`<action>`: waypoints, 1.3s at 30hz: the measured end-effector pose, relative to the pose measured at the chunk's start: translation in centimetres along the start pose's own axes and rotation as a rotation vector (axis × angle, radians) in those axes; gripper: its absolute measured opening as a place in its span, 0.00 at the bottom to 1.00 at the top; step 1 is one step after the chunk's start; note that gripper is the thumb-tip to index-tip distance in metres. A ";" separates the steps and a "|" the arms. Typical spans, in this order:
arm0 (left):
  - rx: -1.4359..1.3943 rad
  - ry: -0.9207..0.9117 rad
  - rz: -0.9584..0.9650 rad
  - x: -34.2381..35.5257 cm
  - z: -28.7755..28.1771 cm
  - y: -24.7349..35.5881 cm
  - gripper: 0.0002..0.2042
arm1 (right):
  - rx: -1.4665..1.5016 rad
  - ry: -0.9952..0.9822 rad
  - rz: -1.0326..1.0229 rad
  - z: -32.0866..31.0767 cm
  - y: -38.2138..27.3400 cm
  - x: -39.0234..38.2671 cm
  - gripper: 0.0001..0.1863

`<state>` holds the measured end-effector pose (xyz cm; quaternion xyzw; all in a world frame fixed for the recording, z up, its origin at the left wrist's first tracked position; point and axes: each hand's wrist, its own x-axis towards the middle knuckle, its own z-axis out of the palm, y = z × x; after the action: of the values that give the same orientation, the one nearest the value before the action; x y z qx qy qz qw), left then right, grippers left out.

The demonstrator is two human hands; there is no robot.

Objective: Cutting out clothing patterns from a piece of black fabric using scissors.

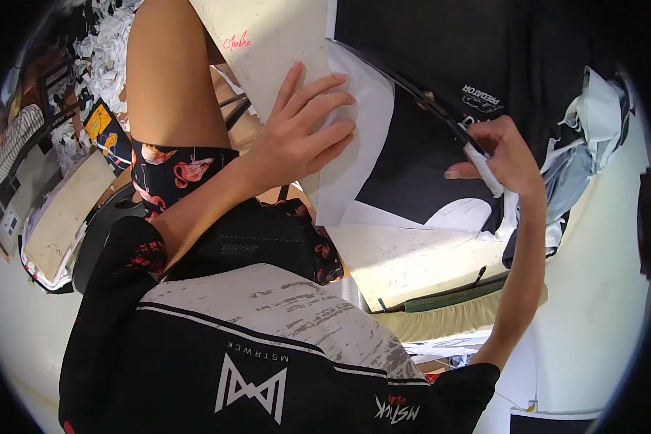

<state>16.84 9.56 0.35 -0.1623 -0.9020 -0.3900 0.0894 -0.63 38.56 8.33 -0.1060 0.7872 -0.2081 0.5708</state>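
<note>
My right hand point(510, 155) is closed around the handles of long dark scissors point(443, 114), whose grips are wrapped in white. Their blades stretch toward the far left, along the edge of a white piece of cloth or paper point(372, 119). How far the blades are apart is hard to make out. Under them lies black fabric point(405, 177) with small white printing, spread over the pale table board point(383, 257). My left hand point(307, 130) rests palm down on the white piece with fingers stretched out, near the board's left edge.
Bunched white and grey fabric point(586, 130) sits on the right. Below the board's near edge hangs tan cloth point(456, 315). A heap of white scraps point(105, 47) lies at the far left, above a padded pale board point(69, 220). My bare leg point(170, 79) is beside the table.
</note>
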 end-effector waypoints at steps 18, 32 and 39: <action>0.000 0.105 -0.033 -0.1 -0.4 -2.4 0.10 | 0.430 0.389 -0.064 19.9 1.3 -4.6 0.22; 0.034 0.112 0.008 -0.9 0.7 -3.1 0.11 | 0.416 1.421 0.128 24.9 -1.2 -2.2 0.19; -0.095 -0.097 0.040 -3.1 0.0 -2.1 0.09 | 0.398 1.569 0.170 29.9 2.6 -2.6 0.19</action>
<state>19.00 7.47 -1.96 -0.2031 -0.8823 -0.4222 0.0454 28.54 35.78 1.53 0.2344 0.9115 -0.3139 -0.1252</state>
